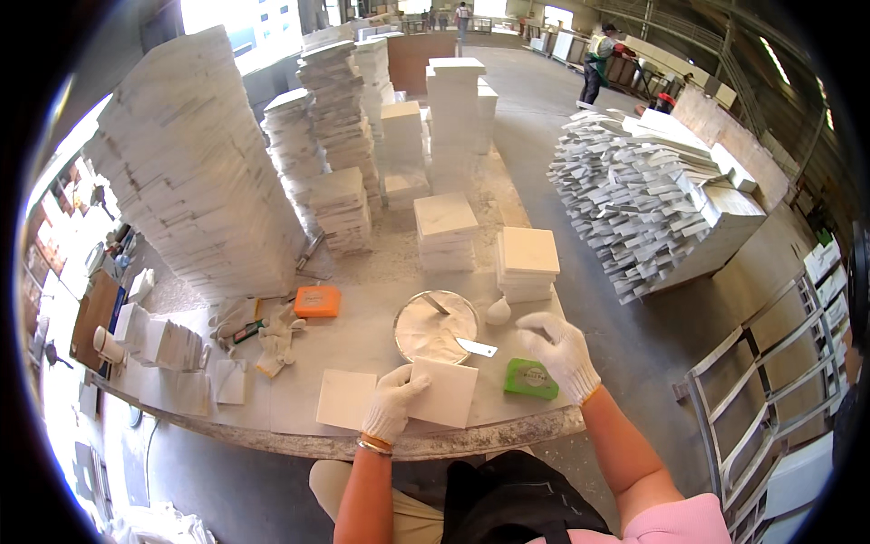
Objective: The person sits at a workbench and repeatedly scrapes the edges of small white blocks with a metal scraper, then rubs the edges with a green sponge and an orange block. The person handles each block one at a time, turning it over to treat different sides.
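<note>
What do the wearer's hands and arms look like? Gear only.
Left hand and right hand: white knit gloves with orange-yellow cuff edges. Left wrist: a gold-toned bangle below the cuff. Forearms bare where visible. A pink sleeve shows at the right upper arm.

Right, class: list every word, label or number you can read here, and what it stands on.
Green box: print on top; I won't copy its wording.
Orange box: faint marks, too small to read.
White tile in the left hand: no print visible.
</note>
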Action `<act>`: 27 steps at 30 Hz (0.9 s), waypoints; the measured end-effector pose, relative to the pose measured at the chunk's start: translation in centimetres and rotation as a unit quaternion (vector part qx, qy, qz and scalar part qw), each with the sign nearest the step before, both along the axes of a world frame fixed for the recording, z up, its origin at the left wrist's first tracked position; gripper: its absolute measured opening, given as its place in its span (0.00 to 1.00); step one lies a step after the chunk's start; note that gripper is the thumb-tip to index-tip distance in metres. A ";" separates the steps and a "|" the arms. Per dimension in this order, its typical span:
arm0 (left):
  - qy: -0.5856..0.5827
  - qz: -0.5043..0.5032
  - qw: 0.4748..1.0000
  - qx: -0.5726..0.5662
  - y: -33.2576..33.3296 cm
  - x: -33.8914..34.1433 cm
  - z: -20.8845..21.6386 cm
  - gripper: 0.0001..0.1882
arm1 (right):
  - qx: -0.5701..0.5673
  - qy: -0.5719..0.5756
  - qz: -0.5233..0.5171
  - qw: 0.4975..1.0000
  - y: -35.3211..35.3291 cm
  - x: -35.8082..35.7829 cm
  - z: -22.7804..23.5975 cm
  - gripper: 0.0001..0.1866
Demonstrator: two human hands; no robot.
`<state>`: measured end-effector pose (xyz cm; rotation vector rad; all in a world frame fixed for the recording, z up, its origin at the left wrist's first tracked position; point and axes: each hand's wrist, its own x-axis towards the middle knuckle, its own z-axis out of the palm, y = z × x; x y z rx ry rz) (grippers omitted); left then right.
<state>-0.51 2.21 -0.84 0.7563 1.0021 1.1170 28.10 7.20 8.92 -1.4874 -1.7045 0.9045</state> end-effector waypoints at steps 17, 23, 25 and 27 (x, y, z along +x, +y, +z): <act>-0.032 -0.050 0.998 -0.012 -1.9 -0.3 6.1 0.27 | -0.279 0.282 0.125 0.909 -4.1 -4.7 -2.3 0.19; -0.219 0.033 0.975 -0.016 -4.2 1.0 6.0 0.31 | -0.261 0.366 0.070 0.890 -4.1 -5.3 -4.0 0.16; -0.203 0.051 0.978 -0.011 -4.8 1.7 5.3 0.30 | -0.275 0.374 0.075 0.883 -4.3 -6.1 -4.1 0.17; -0.138 0.068 0.988 0.000 -5.2 2.5 4.2 0.28 | -0.282 0.368 0.083 0.882 -4.6 -6.8 -3.8 0.17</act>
